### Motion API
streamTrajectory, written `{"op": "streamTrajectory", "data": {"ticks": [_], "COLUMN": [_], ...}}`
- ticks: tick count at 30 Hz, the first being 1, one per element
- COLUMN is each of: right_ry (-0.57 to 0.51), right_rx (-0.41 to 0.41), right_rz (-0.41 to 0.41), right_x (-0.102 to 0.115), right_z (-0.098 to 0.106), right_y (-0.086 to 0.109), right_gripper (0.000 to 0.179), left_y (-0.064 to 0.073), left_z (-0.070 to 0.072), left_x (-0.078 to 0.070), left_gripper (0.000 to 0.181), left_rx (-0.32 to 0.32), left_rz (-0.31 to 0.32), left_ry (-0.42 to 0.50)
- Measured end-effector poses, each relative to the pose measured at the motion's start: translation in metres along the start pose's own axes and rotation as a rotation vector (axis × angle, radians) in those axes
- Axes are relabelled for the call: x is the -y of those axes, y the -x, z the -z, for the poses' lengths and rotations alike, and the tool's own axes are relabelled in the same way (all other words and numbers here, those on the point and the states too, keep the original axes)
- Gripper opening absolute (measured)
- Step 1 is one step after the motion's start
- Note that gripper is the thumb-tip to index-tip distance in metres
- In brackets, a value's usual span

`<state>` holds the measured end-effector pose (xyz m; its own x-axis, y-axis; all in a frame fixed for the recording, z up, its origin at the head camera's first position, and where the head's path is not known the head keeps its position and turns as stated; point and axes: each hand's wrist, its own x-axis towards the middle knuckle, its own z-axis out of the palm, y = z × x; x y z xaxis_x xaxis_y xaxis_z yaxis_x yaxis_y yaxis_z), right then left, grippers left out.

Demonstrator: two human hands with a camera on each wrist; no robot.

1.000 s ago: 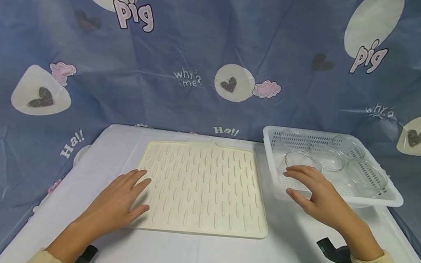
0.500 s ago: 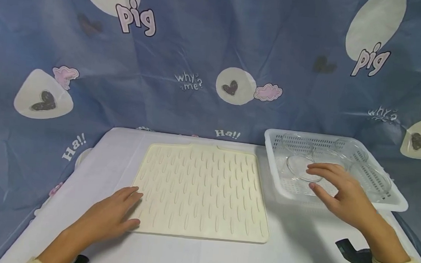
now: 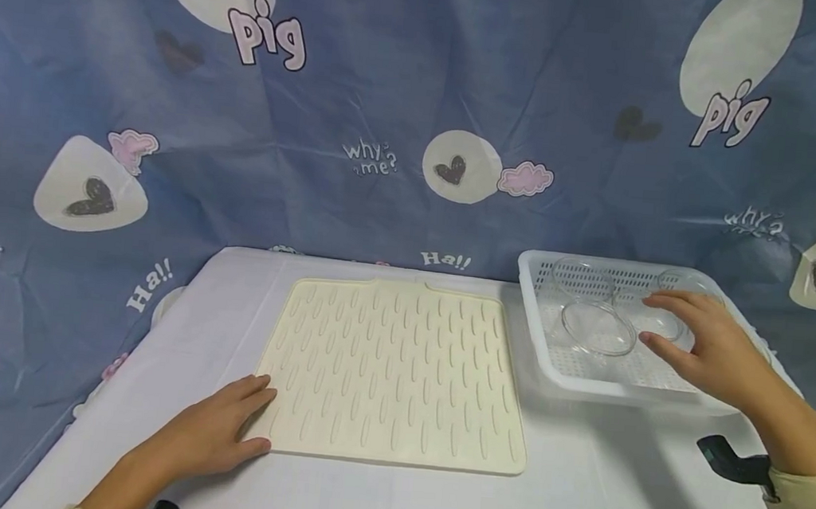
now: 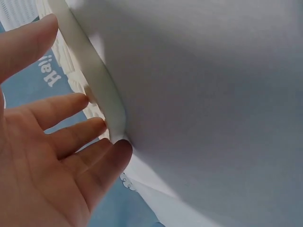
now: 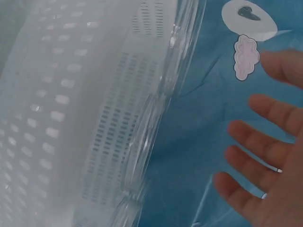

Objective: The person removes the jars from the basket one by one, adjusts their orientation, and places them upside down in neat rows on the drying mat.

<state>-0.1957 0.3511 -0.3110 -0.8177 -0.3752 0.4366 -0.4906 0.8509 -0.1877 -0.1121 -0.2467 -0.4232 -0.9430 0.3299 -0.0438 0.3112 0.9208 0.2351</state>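
Note:
My left hand [image 3: 210,428] rests at the near left edge of a cream mat [image 3: 391,373] with raised oval ridges. In the left wrist view, its spread fingers [image 4: 97,175] come right up to the mat's edge [image 4: 103,87]. My right hand [image 3: 720,355] hovers over a white perforated plastic basket [image 3: 627,393], thumb and fingers apart and nothing between them. Several clear round shallow dishes lie in the basket; the nearest dish [image 3: 598,329] is just left of my right fingertips. That hand hides part of the dishes behind it.
A white cloth [image 3: 446,505] covers the table under the mat and basket. Behind it hangs a blue printed curtain [image 3: 354,202]. The basket stands at the back right, beside the mat's right edge. Each wrist carries a dark camera mount [image 3: 733,460].
My right hand has moved to the right across the basket. The left hand has come down and nearer to me along the mat's left edge. Nothing has been picked up.

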Motion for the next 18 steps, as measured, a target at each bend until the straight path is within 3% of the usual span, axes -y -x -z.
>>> {"op": "streamTrajectory", "data": {"ticks": [12, 18], "right_ry": [-0.021, -0.099], "right_rx": [0.369, 0.495], "right_rz": [-0.127, -0.163], "right_x": [0.007, 0.004], "right_z": [-0.003, -0.016], "right_y": [-0.029, -0.033], "right_gripper": [0.086, 0.104], "left_y": [-0.007, -0.009], "left_z": [-0.004, -0.006], "left_x": [-0.007, -0.009], "left_gripper": [0.076, 0.077], "left_rx": [-0.029, 0.002], "left_rz": [0.053, 0.067], "left_ry": [-0.002, 0.032]}}
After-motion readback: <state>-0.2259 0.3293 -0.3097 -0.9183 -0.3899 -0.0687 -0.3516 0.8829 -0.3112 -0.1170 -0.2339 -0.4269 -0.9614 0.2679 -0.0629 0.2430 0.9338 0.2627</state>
